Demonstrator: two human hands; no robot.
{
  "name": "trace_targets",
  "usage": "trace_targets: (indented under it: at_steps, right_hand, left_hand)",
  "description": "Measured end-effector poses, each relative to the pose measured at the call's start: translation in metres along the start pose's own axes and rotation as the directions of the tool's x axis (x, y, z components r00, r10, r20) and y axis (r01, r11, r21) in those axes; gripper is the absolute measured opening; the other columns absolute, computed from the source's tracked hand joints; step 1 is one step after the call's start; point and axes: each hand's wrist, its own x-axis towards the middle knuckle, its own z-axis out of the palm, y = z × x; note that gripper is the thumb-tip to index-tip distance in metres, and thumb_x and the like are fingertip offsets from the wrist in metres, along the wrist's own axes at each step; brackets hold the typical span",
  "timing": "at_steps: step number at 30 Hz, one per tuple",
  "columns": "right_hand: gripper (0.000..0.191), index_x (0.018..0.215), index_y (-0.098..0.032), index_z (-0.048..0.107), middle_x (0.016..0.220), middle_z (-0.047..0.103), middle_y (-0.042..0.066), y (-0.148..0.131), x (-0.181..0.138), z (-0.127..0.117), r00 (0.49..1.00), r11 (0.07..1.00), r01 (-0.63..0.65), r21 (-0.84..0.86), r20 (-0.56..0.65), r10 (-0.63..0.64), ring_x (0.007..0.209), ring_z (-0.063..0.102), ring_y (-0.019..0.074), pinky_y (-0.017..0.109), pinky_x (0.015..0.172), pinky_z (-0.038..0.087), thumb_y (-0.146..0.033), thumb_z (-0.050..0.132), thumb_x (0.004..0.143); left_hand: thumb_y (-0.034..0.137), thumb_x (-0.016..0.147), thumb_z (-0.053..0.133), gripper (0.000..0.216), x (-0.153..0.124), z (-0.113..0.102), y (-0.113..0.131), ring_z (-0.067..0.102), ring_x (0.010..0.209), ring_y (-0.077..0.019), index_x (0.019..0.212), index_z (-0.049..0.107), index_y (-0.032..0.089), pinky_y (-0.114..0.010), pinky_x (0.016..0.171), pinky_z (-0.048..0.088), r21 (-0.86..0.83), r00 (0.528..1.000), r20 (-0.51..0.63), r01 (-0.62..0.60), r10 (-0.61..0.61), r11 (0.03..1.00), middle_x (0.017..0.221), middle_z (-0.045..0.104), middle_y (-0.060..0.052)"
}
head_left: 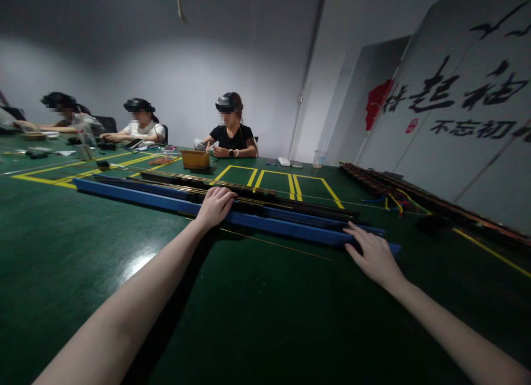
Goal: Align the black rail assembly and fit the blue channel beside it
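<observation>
A long blue tray lies across the green table in front of me, with thin dark and brass-coloured rods along its length. Near its middle, my left hand reaches over the near wall, fingers curled down and their tips hidden. Towards the right end, my right hand has its fingers over the wall and its thumb on the near side, gripping the tray. One thin brass-coloured rod lies on the table just in front of the tray.
Yellow tape outlines mark the table beyond the tray. A brown box stands near a seated person; two more people sit farther left. Bundled cables lie at the right, and a clear cup stands at the back.
</observation>
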Motion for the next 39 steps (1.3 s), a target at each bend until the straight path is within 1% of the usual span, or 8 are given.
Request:
trace_targets:
  at_steps: [5, 7, 10, 14, 17, 27, 33, 39]
  right_hand:
    - [0.048, 0.125, -0.019, 0.059, 0.14, 0.052, 0.011, 0.0, 0.0, 0.0, 1.0, 1.0, -0.008, 0.021, 0.0, 0.008, 0.119, 0.056, 0.03, 0.049, 0.094, 0.044, -0.045, 0.034, 0.092]
    - [0.048, 0.125, -0.02, 0.059, 0.14, 0.052, 0.011, 0.0, 0.0, 0.001, 1.0, 1.0, -0.014, 0.021, 0.0, 0.014, 0.119, 0.056, 0.0298, 0.049, 0.094, 0.044, -0.045, 0.035, 0.092]
    - [0.049, 0.125, -0.02, 0.059, 0.141, 0.052, 0.01, 0.001, -0.001, 0.001, 1.0, 0.999, -0.021, 0.027, 0.009, 0.021, 0.118, 0.057, 0.0294, 0.049, 0.095, 0.044, -0.047, 0.034, 0.092]
    - [0.05, 0.124, -0.019, 0.059, 0.141, 0.051, 0.01, 0.001, -0.001, 0.001, 1.0, 0.999, -0.02, 0.042, 0.016, 0.019, 0.12, 0.055, 0.0298, 0.05, 0.096, 0.043, -0.048, 0.033, 0.092]
    - [0.05, 0.124, -0.019, 0.059, 0.141, 0.051, 0.01, 0.0, -0.001, 0.0, 1.0, 0.999, -0.019, 0.045, 0.013, 0.019, 0.121, 0.055, 0.0297, 0.05, 0.096, 0.042, -0.048, 0.033, 0.093]
    - [0.048, 0.122, -0.018, 0.059, 0.14, 0.053, 0.011, 0.002, -0.001, 0.004, 1.0, 1.0, -0.007, 0.015, -0.012, 0.007, 0.117, 0.057, 0.0299, 0.049, 0.093, 0.044, -0.046, 0.034, 0.091]
    - [0.049, 0.123, -0.018, 0.059, 0.14, 0.052, 0.012, 0.003, -0.001, 0.004, 1.0, 1.0, 0.005, 0.019, -0.009, -0.004, 0.116, 0.057, 0.03, 0.049, 0.094, 0.044, -0.046, 0.034, 0.091]
    - [0.049, 0.123, -0.018, 0.059, 0.141, 0.052, 0.011, 0.002, 0.0, 0.002, 1.0, 1.0, -0.003, 0.019, 0.002, 0.003, 0.118, 0.056, 0.0307, 0.051, 0.094, 0.044, -0.046, 0.035, 0.092]
  left_hand:
    - [0.03, 0.097, 0.037, 0.025, -0.005, -0.002, -0.012, 0.054, 0.101, -0.0234, 0.093, 0.06, 0.021, -0.041, 0.093, 0.037, 0.084, 0.98, -0.116, 0.169, -0.159, 0.982, 0.102, 0.062, -0.007]
    - [0.029, 0.097, 0.037, 0.024, -0.007, -0.001, -0.015, 0.054, 0.1, -0.0238, 0.093, 0.059, 0.021, -0.041, 0.092, 0.037, 0.079, 0.974, -0.128, 0.196, -0.185, 0.977, 0.101, 0.061, -0.007]
    - [0.028, 0.097, 0.035, 0.026, -0.007, 0.0, -0.013, 0.054, 0.104, -0.0237, 0.103, 0.059, 0.02, -0.041, 0.094, 0.038, 0.044, 0.985, -0.106, 0.141, -0.136, 0.989, 0.107, 0.061, -0.008]
    - [0.027, 0.098, 0.034, 0.033, -0.004, 0.004, -0.005, 0.053, 0.11, -0.0232, 0.121, 0.056, 0.019, -0.04, 0.097, 0.038, -0.005, 0.999, 0.003, -0.038, 0.038, 0.999, 0.117, 0.06, -0.009]
    - [0.025, 0.098, 0.033, 0.035, -0.002, 0.006, 0.0, 0.055, 0.107, -0.0219, 0.123, 0.057, 0.02, -0.039, 0.096, 0.039, -0.022, 0.996, 0.042, -0.075, 0.076, 0.997, 0.115, 0.062, -0.008]
    - [0.032, 0.1, 0.042, 0.03, -0.003, 0.01, -0.004, 0.059, 0.103, -0.0193, 0.12, 0.061, 0.023, -0.035, 0.092, 0.043, -0.045, 0.995, -0.073, -0.072, 0.069, 0.996, 0.112, 0.064, -0.006]
    - [0.027, 0.098, 0.045, 0.02, -0.003, 0.006, -0.003, 0.059, 0.1, -0.0191, 0.101, 0.064, 0.02, -0.035, 0.089, 0.043, 0.018, 0.991, -0.126, -0.048, 0.05, 0.999, 0.106, 0.065, -0.006]
    - [0.03, 0.098, 0.048, 0.021, -0.002, 0.009, -0.007, 0.06, 0.094, -0.0177, 0.096, 0.068, 0.023, -0.034, 0.086, 0.043, 0.044, 0.981, -0.168, -0.094, 0.1, 0.995, 0.101, 0.067, -0.004]
